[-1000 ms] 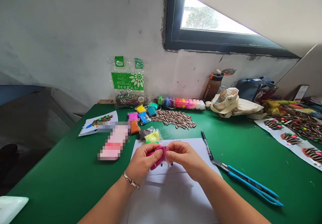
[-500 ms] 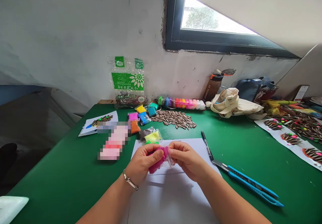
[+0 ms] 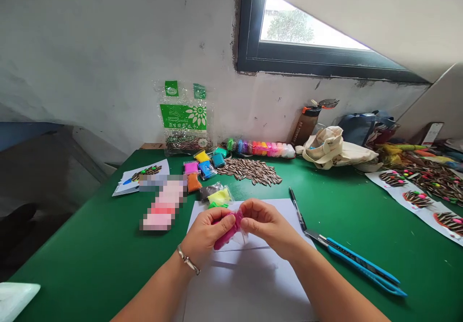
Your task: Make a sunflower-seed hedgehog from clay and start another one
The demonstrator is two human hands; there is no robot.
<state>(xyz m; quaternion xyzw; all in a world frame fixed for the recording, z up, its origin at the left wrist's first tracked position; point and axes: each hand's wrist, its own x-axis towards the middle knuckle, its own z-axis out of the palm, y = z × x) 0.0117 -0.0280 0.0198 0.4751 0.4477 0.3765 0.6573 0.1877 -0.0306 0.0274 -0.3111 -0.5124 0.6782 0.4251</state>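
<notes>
Between my hands, above the white paper [image 3: 249, 283], is a small clear bag of magenta modelling clay [image 3: 226, 237]. My left hand [image 3: 208, 230] is closed round the clay end, thumb on top. At the bag's upper right edge, my right hand [image 3: 267, 225] pinches the clear plastic with thumb and curled fingers. Just beyond my left hand lie bags of yellow clay [image 3: 219, 197], dark clay [image 3: 209, 192] and green clay [image 3: 218, 205].
Sunflower seeds [image 3: 253, 171] lie in a pile behind the paper. To the right are a pen [image 3: 297, 207] and a blue utility knife [image 3: 361, 261] with its blade showing. A seed bag [image 3: 184, 119] leans on the wall. Decorated paper [image 3: 415, 199] lies far right.
My right hand's fingers have shifted slightly on the bag's edge, and the plastic there is more bunched. My left hand keeps its grip on the clay end.
</notes>
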